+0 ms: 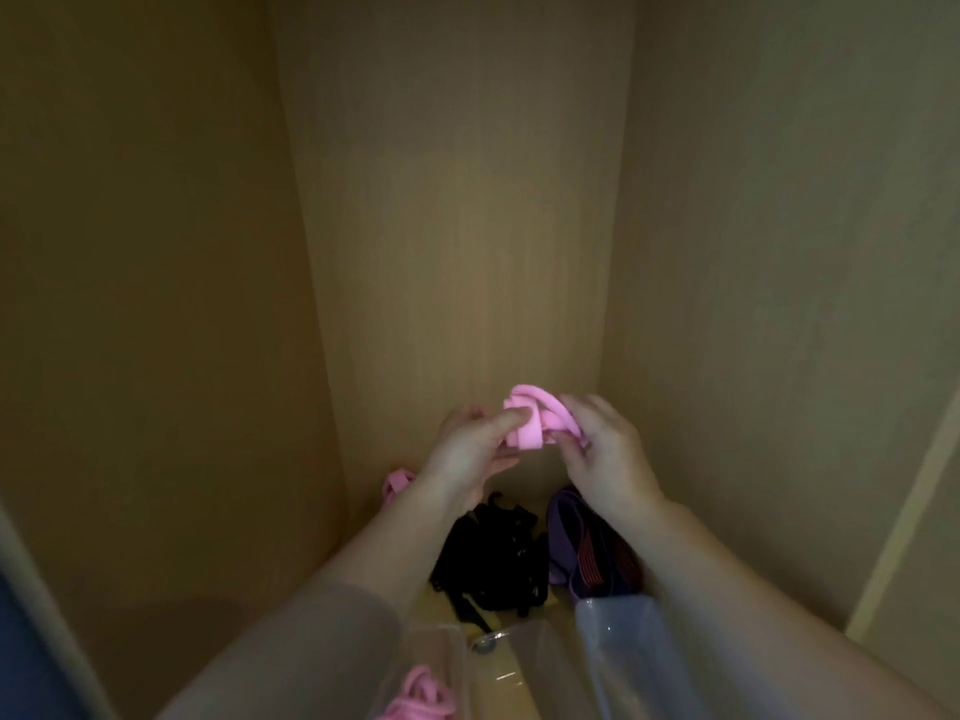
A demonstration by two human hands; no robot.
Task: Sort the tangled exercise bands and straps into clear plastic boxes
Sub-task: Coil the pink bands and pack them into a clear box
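Both hands hold a bunched pink band (535,420) up in front of the wooden back wall. My left hand (467,454) pinches its left side with thumb and fingers. My right hand (605,459) grips its right end. Below them lie a black tangle of straps (491,558) and a purple band with a red-striped strap (587,543). Another pink band (396,483) peeks out behind my left wrist. A clear plastic box (441,646) at bottom centre holds a coiled pink band (418,693). A second clear box (618,646) stands right of it.
The hands work inside a dim wooden cabinet with a left wall (156,304), a back panel (457,200) and a right wall (779,304). A small metal ring (485,641) lies on the shelf floor between the boxes.
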